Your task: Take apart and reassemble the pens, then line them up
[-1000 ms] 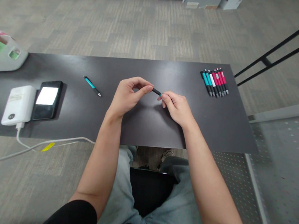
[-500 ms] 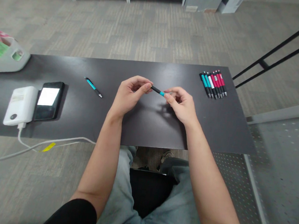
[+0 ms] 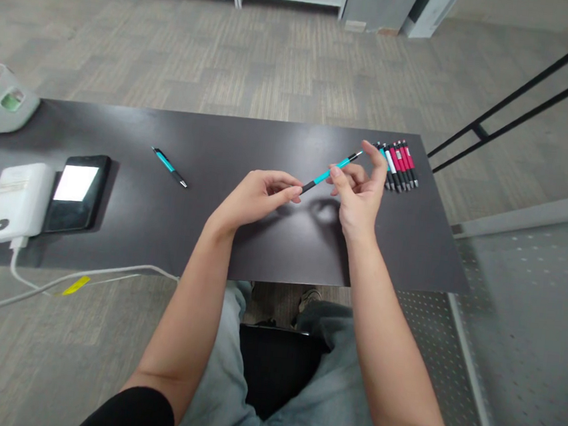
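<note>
A turquoise and black pen (image 3: 336,169) is held above the table, slanting up to the right. My left hand (image 3: 268,197) pinches its black grip end between thumb and fingers. Around the turquoise barrel, my right hand (image 3: 359,187) closes thumb and fingers, with the index finger raised near the clicker end. Another turquoise pen (image 3: 169,166) lies alone on the table to the left. Just beyond my right hand lies a row of several pens (image 3: 400,165) in turquoise, white and red, partly covered by that hand.
The dark table (image 3: 200,245) runs across the view. On its left are a white power bank (image 3: 18,201) with a white cable (image 3: 108,270), a black phone (image 3: 78,192) and a white basket (image 3: 9,116). Black metal bars (image 3: 526,99) stand beyond the right edge.
The pen has swung from slanting down rightward to slanting up rightward. My right hand has risen, its index finger now extended, and my left hand has lowered slightly. The whole view has shifted slightly.
</note>
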Demonstrator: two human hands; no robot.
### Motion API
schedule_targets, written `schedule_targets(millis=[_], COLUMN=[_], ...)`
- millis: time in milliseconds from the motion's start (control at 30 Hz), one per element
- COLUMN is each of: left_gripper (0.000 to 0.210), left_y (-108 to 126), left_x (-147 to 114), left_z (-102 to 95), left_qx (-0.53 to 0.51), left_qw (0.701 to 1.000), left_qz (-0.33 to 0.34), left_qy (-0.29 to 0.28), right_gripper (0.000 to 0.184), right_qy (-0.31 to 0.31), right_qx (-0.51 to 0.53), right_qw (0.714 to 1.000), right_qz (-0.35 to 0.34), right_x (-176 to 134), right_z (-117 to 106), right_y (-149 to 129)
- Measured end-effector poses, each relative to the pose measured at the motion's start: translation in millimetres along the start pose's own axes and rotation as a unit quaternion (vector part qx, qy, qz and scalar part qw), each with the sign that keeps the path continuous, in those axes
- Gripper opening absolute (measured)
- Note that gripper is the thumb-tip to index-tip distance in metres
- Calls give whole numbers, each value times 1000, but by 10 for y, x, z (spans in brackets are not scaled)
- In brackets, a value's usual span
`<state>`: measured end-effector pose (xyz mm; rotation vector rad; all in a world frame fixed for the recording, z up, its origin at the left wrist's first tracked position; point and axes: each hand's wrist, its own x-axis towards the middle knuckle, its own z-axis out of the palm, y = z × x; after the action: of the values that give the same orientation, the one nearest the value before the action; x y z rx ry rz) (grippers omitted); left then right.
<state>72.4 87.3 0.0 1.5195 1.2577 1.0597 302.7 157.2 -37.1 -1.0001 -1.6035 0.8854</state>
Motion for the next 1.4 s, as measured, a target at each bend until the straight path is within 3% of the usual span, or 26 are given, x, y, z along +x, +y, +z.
schedule_targets(millis=[167,333,567,700,833,1000,1133,1233,1400], left_gripper=[59,60,62,50,36,30,36,42,36], left_y=[-19,15,84,50,21,22,-19,-100,-164], left_x=[37,59,48,49,63,70,72,87,115], left_z=[98,136,143,191,274,327,316,294,236], left_qx=[-24,-37,-52,-32,12,19,28,37,65], left_qw=[1000,999,996,999,999,999,998,998,993], left_qz=[1,2,-1,-4,29,41,38,33,67], left_qy=[-16,-27,-67,-15,44,29,32,27,71], right_gripper=[84,76,80,87,72,74,76,69,51], right_qy=[-30,-27,-22,-13,-66,-90,-68,-44,8], right_qx=[1,8,8,62,76,86,73,33,-121], right_qw=[1000,999,999,994,990,983,984,990,989], right_qz=[9,22,39,88,101,132,147,131,82], right_x=[26,32,14,-1,-32,-73,-75,9,220], right_z=[19,10,30,53,37,17,1,-186,-804], right_y=[-67,-86,-207,-160,-109,-179,-169,-63,98])
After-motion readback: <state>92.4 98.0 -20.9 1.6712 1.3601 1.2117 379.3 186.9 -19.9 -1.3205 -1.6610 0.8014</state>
